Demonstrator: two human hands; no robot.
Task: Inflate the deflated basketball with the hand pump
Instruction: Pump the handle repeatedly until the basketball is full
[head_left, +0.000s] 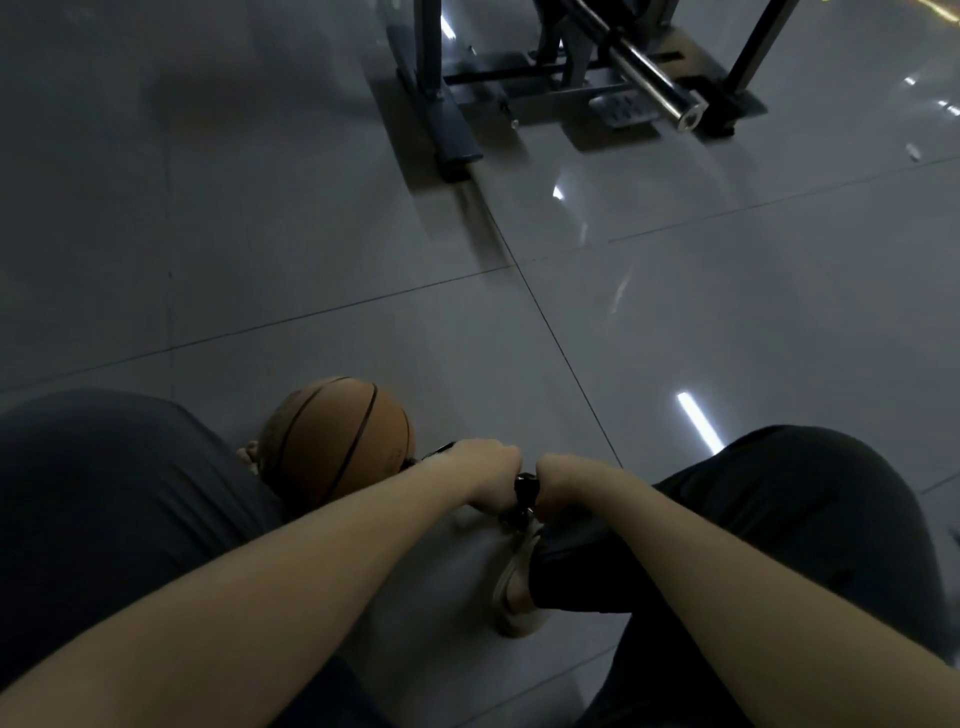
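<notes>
Both forearms reach forward from the near edge, and the left hand (485, 470) and right hand (563, 480) are each clamped in a fist on the black pump handle (525, 491), knuckles up, side by side. This looks like the pumping step; the next move likely calls for a straight push down. The basketball (340, 434) sits on the floor (675, 312) at ten o'clock from the hands, beside the left knee. Its link to the pump is hidden.

Both forearms are bare, with no sleeves showing. The legs (104, 499) wear dark grey trousers. A pale shoe (514, 587) with a white sole covers the right foot, above it a black sock.
</notes>
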